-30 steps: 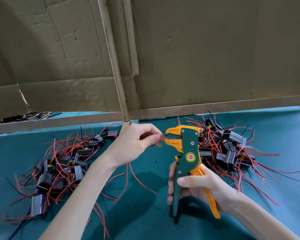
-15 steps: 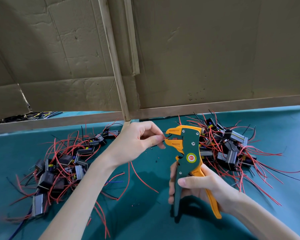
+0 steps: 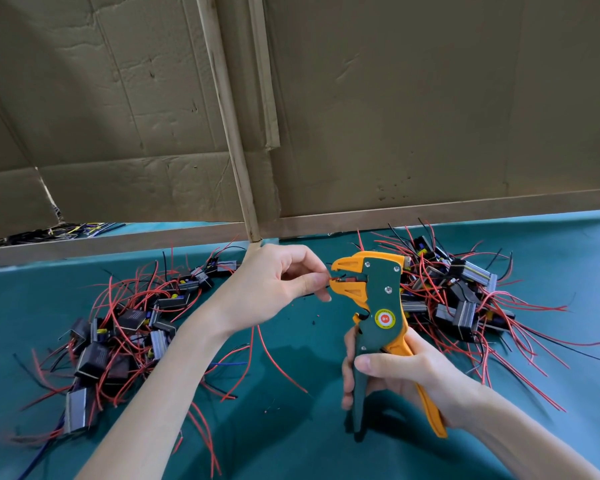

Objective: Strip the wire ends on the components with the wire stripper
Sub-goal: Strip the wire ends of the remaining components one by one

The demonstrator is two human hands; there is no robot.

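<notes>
- Head view: my right hand [image 3: 407,381] has its grip wrapped round both handles of the wire stripper [image 3: 383,308], which stands upright at centre right of the frame. Its orange jaws point left, I judge so that the mouth faces the feeding hand.
- My left hand [image 3: 274,284] has its grip pinched, thumb against forefinger, on a red wire [image 3: 334,279]. The tip sits just inside the jaws. I pinch close to the end, probably to keep the limp wire from buckling as it goes in.
- A length of red wire hangs below that hand towards the tabletop [image 3: 309,445]. I cannot tell whether it is the same wire, nor where its component lies.
- The components lie in two heaps, the left pile [image 3: 129,327] at middle left and the right pile [image 3: 459,299] behind the stripper. I take one for stock and one for finished pieces, but I cannot tell which.
- Small dark scraps dot the green cloth below the jaws, likely cut insulation.
- For room, a bare lane runs between the heaps down to the lower edge of the frame, so both forearms have free travel there.
- The cardboard wall [image 3: 430,116] and its wooden rail [image 3: 447,209] close off the far side just beyond the hands. The stripper's back almost touches the right pile's wires, so a swing to the right could snag.
</notes>
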